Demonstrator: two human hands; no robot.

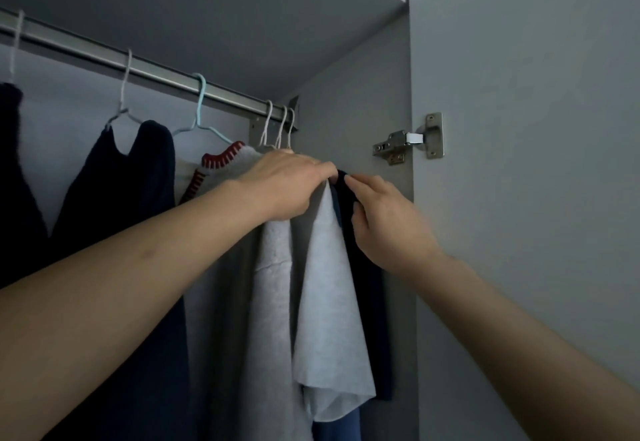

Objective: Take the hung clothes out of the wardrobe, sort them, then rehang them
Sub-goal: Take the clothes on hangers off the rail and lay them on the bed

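We reach both bare arms into the grey wardrobe, up to the metal hanging rail (145, 68). Our left hand (287, 187) lies over the shoulders of the pale grey garments (329, 302) bunched at the rail's right end, its fingers curled down over them and gripping the fabric. Just right of those fingertips, our right hand (384, 218) pinches the shoulder of the dark navy garment (370, 302) between thumb and forefinger; this garment hangs last, pressed close to the wardrobe's grey side panel (363, 94), with little room beyond it. Left of our left fingers the rail offers gaps between a light blue wire hanger (199, 111) and a white wire hanger (123, 101) carrying dark clothes. Three white hooks (280, 125) above our knuckles vanish behind the hand. A steel door hinge (408, 140) sits right of our fingers.
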